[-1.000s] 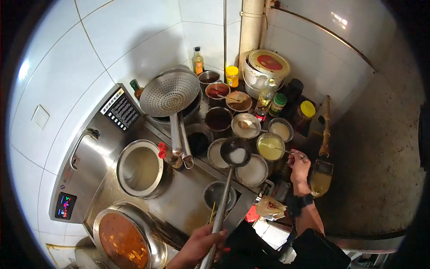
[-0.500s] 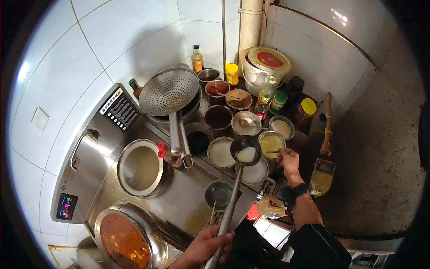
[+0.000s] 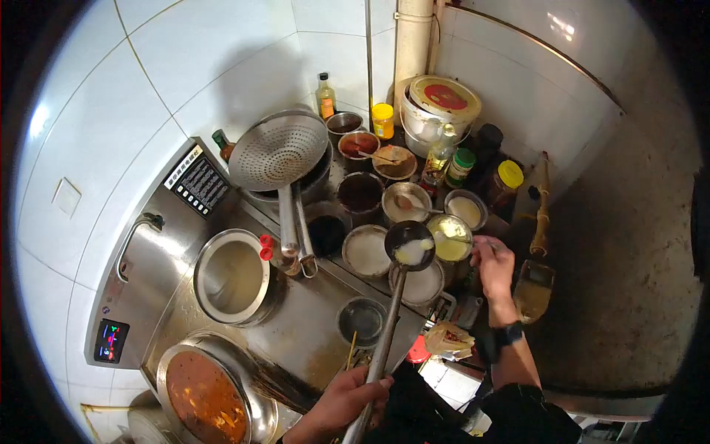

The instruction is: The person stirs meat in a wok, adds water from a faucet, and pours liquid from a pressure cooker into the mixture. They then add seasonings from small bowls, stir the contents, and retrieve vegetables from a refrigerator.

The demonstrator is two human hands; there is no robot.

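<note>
My left hand [image 3: 346,399] is closed round the long metal handle of a ladle [image 3: 398,260]. The ladle's dark bowl hangs over the seasoning bowls, with white stuff in it. My right hand [image 3: 494,270] pinches the thin handle of what looks like a spoon [image 3: 461,239]. Its far end is at a metal bowl of pale yellow contents [image 3: 448,248], just right of the ladle. Below the ladle is a bowl of white seasoning [image 3: 420,286], and another white-filled bowl [image 3: 366,251] stands to its left.
A perforated strainer [image 3: 277,152] rests over a pot at the back. Bowls of sauces, bottles and a lidded white bucket [image 3: 436,122] crowd the corner. A basin of red broth [image 3: 203,392] stands front left, near a steel pot of cloudy liquid [image 3: 233,275]. A large wok-like surface [image 3: 614,296] lies right.
My right hand has moved slightly right and its wrist has turned. The ladle's bowl has shifted a little right, beside the yellow bowl. Both hands keep their grips.
</note>
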